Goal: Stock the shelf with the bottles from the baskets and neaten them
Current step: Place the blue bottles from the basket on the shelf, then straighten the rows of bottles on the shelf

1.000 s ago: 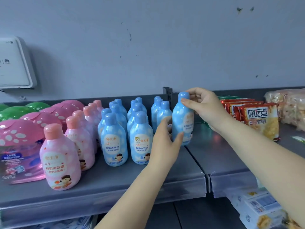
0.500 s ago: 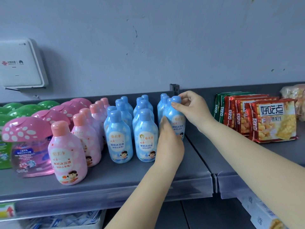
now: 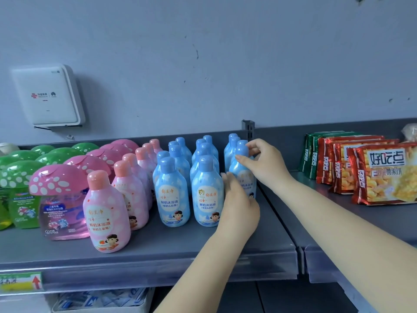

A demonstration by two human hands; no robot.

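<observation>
Head view. Shelf (image 3: 158,251) of smooth grey metal, flat deck with a folded front lip, joined at a seam to a second grey section on the right. Blue bottle (image 3: 242,175) of glossy plastic, rounded shoulders tapering to a cylindrical cap, standing upright at the front of the rightmost blue row, just beside the seam. Right hand (image 3: 261,163) at its top, thumb and curled fingers pinching the cap and neck. Left hand (image 3: 237,199) in front of its lower body, fingers straight and close together, fingertips touching the bottle's side; exact contact partly hidden by the hand itself. Further blue bottles (image 3: 172,195) in three rows running back to the rear wall, same soft-shouldered shape, white cloud-like patches and a pale label with a cartoon child. Pink bottles (image 3: 106,213) of the same form in a row to their left, salmon caps, white dots. Mushroom-shaped dispensers further left: pink ones (image 3: 55,184) with domed, white-spotted caps over clear tinted bodies, green ones (image 3: 19,175) behind and beside. Crinkly foil snack packets (image 3: 383,175), red and green, standing upright in a row on the right-hand section. White rounded plastic box (image 3: 48,96) mounted on the matt, scuffed grey wall.
</observation>
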